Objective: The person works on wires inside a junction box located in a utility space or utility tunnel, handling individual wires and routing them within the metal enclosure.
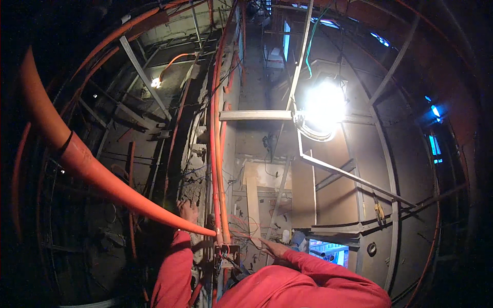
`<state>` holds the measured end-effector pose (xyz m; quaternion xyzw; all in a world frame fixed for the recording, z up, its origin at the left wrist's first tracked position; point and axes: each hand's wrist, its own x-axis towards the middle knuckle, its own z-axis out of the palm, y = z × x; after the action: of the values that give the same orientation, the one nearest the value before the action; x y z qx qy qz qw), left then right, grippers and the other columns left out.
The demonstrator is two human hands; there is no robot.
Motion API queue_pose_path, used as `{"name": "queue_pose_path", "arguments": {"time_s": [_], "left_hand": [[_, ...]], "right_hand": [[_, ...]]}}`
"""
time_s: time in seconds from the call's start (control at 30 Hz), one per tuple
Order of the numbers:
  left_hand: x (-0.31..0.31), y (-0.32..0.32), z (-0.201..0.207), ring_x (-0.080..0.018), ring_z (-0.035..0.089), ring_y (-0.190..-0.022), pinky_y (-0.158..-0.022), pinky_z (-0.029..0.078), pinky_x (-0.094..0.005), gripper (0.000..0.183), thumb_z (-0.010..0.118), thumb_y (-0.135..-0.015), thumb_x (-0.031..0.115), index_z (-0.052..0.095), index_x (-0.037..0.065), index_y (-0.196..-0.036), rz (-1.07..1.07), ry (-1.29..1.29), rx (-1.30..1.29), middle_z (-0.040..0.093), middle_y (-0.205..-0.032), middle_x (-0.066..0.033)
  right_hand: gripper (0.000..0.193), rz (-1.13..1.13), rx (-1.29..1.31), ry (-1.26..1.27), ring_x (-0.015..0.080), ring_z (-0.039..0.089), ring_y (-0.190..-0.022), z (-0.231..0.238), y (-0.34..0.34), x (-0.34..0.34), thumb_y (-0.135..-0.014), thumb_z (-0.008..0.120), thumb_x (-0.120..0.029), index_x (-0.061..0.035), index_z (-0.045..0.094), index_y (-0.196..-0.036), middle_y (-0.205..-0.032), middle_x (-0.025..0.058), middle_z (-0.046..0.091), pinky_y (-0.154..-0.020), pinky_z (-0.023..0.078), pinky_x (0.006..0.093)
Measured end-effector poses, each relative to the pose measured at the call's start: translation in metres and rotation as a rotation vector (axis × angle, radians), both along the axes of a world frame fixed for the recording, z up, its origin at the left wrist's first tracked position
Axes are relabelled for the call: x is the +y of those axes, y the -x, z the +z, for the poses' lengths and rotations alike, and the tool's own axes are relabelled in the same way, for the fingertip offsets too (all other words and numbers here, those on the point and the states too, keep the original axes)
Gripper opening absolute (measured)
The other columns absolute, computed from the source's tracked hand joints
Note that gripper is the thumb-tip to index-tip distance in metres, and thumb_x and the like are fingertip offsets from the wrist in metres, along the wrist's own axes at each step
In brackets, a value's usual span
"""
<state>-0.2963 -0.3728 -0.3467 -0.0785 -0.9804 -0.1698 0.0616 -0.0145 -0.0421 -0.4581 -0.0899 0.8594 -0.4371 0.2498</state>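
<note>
My left hand [188, 210] rests on the rough top of a broken wall [196, 172], its fingers stretched out over the crumbled masonry. Thin red wires [241, 226] spread from a metal box [226, 252] below the upright orange conduits [222, 179]. At their other end, to the right of the box, my right hand [276, 249] has its fingers closed on a wire; the fingertips are small and hard to see. A thick orange conduit [123, 187] curves in from the left and ends close to the box, passing just over my left wrist.
A glaring work lamp [324, 110] hangs at the upper right among metal framing bars [257, 115]. Below are brown panels [303, 190], a wooden plank [252, 203] and scattered debris. Yellow-handled pliers [379, 211] hang at right. Another lamp [155, 82] glows at left.
</note>
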Motion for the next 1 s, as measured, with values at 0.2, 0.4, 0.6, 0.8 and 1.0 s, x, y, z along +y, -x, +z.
{"name": "queue_pose_path", "arguments": {"time_s": [0.2,0.4,0.6,0.8,1.0], "left_hand": [[-0.002,0.003,-0.007,-0.0456,0.052,-0.096,-0.093,0.037,-0.0517,0.031,0.06,-0.084,0.025,0.06,-0.006,-0.082,-0.055,-0.035,0.065,0.06,-0.086,-0.0277],[-0.002,0.003,-0.012,-0.0451,0.053,-0.091,-0.089,0.038,-0.0525,0.029,0.061,-0.083,0.025,0.06,-0.004,-0.076,0.002,-0.065,0.148,0.059,-0.08,-0.0271],[-0.002,0.003,-0.011,-0.0468,0.053,-0.086,-0.086,0.039,-0.0535,0.031,0.062,-0.084,0.025,0.058,-0.003,-0.074,-0.038,-0.004,0.112,0.058,-0.08,-0.0274],[-0.007,0.001,-0.014,-0.0474,0.055,-0.085,-0.084,0.04,-0.0531,0.034,0.059,-0.087,0.03,0.059,-0.004,-0.082,0.054,-0.141,-0.046,0.059,-0.085,-0.0285],[-0.005,0.004,0.001,-0.0451,0.056,-0.084,-0.085,0.04,-0.0532,0.032,0.06,-0.087,0.029,0.06,-0.002,-0.081,-0.009,-0.01,0.021,0.061,-0.082,-0.0261]], "right_hand": [[0.047,0.04,-0.045,-0.031,0.045,0.058,-0.102,0.015,0.023,-0.019,-0.099,0.043,-0.031,-0.0184,0.033,-0.143,-0.118,0.0249,0.059,-0.084,0.047,0.0489],[0.034,-0.098,0.029,0.017,0.0465,0.06,-0.087,0.013,0.032,-0.038,-0.099,0.041,-0.031,-0.0151,0.044,-0.129,-0.101,0.025,0.062,-0.075,0.046,0.0514],[0.026,-0.04,0.053,0.017,0.0411,0.061,-0.083,-0.043,-0.015,0.012,-0.099,0.043,-0.028,-0.011,0.052,-0.117,-0.095,0.0205,0.063,-0.07,0.046,0.0445],[0.027,0.035,0.037,-0.068,0.033,0.065,-0.091,-0.028,0.024,-0.034,-0.096,0.05,-0.03,-0.0099,0.055,-0.113,-0.095,0.0161,0.067,-0.076,0.049,0.0437],[0.055,-0.024,-0.304,0.214,0.0316,0.065,-0.086,-0.023,0.055,-0.068,-0.094,0.053,-0.045,-0.0074,0.046,-0.133,-0.097,0.014,0.067,-0.073,0.05,0.0425]]}}
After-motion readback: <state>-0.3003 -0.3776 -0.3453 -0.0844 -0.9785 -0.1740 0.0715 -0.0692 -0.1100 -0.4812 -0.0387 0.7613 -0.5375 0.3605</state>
